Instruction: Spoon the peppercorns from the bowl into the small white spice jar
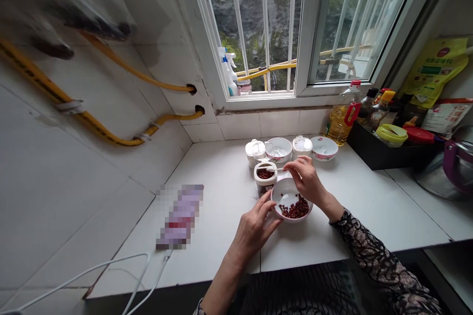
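My left hand (254,226) grips the near left rim of a white bowl (287,188), which is slightly tilted. Dark red peppercorns (295,207) lie in the bowl's lower right part. My right hand (306,179) pinches the handle of a small white spoon (274,169) above the bowl's far side. The spoon's head is at the mouth of an open spice jar (264,189), which holds more of the dark red peppercorns. This jar stands touching or very close to the bowl's left side; its clear lid (263,150) is raised behind it.
Behind stand two white jars (253,151) (302,146) and two patterned bowls (279,150) (324,148). An oil bottle (340,119) and a black condiment box (373,150) are at the back right, near a kettle (443,167). A pixelated item (180,216) with a white cable lies left.
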The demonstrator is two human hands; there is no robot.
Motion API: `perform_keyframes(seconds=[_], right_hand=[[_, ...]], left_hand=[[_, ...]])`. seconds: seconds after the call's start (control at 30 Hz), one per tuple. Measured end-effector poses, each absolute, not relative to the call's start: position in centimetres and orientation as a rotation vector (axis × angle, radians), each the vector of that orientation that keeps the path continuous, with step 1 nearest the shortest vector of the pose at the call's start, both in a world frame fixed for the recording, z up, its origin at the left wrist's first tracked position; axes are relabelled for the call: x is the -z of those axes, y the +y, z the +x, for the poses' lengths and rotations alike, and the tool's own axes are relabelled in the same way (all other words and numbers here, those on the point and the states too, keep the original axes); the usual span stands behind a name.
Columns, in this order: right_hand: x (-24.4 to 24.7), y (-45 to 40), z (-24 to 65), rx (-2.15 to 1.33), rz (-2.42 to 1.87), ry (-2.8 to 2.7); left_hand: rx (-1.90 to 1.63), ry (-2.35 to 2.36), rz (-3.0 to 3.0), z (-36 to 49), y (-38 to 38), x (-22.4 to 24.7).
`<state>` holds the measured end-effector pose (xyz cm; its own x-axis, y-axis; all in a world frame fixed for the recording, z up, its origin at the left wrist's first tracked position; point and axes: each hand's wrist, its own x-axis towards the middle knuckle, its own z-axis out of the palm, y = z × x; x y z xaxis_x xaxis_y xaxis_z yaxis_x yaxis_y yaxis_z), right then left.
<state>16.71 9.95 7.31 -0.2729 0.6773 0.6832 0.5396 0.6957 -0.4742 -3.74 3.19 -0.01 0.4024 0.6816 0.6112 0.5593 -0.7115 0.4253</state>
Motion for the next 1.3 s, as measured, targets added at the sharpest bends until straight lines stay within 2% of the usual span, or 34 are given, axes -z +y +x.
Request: perform_keyframes(seconds=[0.17, 0.33, 0.53, 0.63, 0.93, 1.3], right_hand=[[-7.6, 9.5, 17.1, -0.08, -0.859, -1.989], [-7.6, 9.6, 18.5, -0.231, -0.963, -1.888], [-6.7, 9.9, 18.8, -0.338, -0.966, -2.197], [-6.6, 9.4, 18.1, -0.519, -0.932, -2.28], [-6.8, 9.3, 17.9, -1.287, -1.062, -1.709], [-7.0, 10.4, 18.9, -1.302, -1.14, -1.45]], left_hand=[[-1.198, 1.108, 2.504, -3.7, 3.1, -0.2], [-1.177, 1.137, 2.497, -3.7, 2.9, -0.5], [-1.192, 1.132, 2.495, -3.8, 2.9, -0.4], [-1.181, 1.138, 2.49, -3.8, 2.9, -0.3], [-1.173, 1.147, 2.483, -3.8, 2.8, -0.3], [-1.175, 1.133, 2.493, -3.7, 3.0, -0.3]])
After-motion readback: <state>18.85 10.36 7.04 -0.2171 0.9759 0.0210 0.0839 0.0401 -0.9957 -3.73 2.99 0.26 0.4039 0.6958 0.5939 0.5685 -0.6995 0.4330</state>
